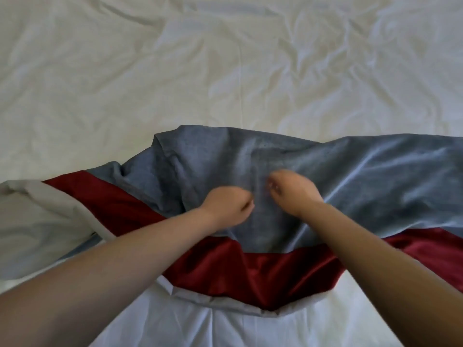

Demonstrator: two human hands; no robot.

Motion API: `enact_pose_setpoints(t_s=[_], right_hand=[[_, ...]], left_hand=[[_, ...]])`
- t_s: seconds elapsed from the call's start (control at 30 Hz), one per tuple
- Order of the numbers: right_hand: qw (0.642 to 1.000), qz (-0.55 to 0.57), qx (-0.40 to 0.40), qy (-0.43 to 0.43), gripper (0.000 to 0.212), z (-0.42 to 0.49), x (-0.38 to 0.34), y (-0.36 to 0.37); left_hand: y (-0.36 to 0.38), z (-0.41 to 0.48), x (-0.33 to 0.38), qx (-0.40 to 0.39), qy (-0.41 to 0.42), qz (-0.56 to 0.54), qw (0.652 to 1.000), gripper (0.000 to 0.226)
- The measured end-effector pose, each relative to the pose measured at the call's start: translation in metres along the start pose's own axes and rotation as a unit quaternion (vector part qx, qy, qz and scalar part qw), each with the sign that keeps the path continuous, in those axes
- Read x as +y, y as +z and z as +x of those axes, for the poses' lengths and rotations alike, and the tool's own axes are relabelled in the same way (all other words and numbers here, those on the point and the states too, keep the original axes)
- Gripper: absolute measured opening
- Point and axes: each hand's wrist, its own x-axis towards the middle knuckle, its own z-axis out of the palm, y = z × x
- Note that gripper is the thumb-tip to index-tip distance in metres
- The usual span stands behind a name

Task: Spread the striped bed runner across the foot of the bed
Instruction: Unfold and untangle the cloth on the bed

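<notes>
The striped bed runner (350,176) lies rumpled across the near part of the bed, with a wide grey-blue band, a dark red satin band and a pale grey edge. Its left end is bunched and folded over. My left hand (226,206) and my right hand (293,190) sit close together on the grey-blue band near the middle, both with fingers curled and pinching the cloth. The image is slightly blurred at the fingers.
A wrinkled white sheet (225,71) covers the bed beyond the runner. More white bedding (225,326) shows at the near edge below the runner's pale border.
</notes>
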Motion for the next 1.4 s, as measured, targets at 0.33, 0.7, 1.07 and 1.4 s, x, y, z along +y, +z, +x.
enact_pose_setpoints(t_s=[0.33,0.7,1.07,1.4], right_hand=[[0.993,0.037,0.02,0.113,0.024,0.108,0.067,-0.051],[0.958,-0.04,-0.281,-0.029,0.025,0.102,0.081,-0.044],[0.995,-0.063,-0.03,0.067,0.027,0.135,0.092,-0.089],[0.989,-0.102,0.079,0.07,0.034,0.144,0.071,-0.085]], left_hand=[[-0.051,0.138,-0.029,0.068,-0.085,0.014,0.994,0.033],[-0.058,0.152,-0.024,-0.221,-0.058,0.122,0.966,0.044],[-0.086,0.171,-0.034,-0.012,-0.107,0.132,0.985,0.015],[-0.109,0.151,-0.066,0.106,-0.219,0.084,0.966,0.055]])
